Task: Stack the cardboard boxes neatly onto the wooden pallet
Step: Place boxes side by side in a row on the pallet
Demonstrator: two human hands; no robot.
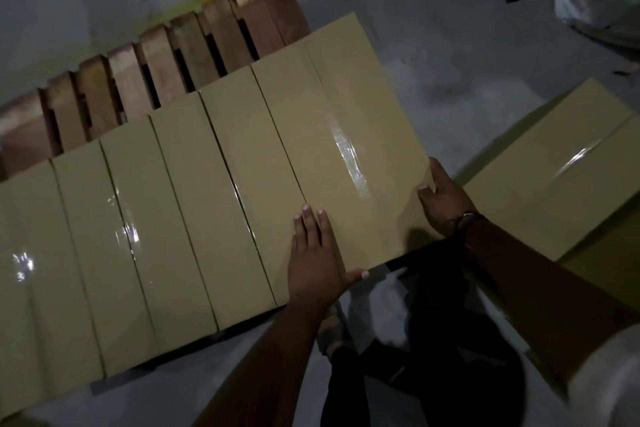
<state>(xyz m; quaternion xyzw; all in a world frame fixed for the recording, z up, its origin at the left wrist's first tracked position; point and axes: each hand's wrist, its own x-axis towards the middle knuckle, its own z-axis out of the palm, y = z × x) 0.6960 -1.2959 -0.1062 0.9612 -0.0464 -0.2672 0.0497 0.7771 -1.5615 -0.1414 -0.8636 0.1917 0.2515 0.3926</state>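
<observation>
- The end box (346,135) lies flat at the right end of a row of cardboard boxes (156,218) on the wooden pallet (166,55), touching its neighbour.
- The left hand (317,263) rests palm down on the box's near corner, fingers together and thumb hooked over the near edge.
- The right hand (445,201) presses flat against the box's right side, fingers extended.
- Bare slats show along the pallet's far edge.
- Another box (554,166) sits on the floor (450,55) just right of the right hand.
</observation>
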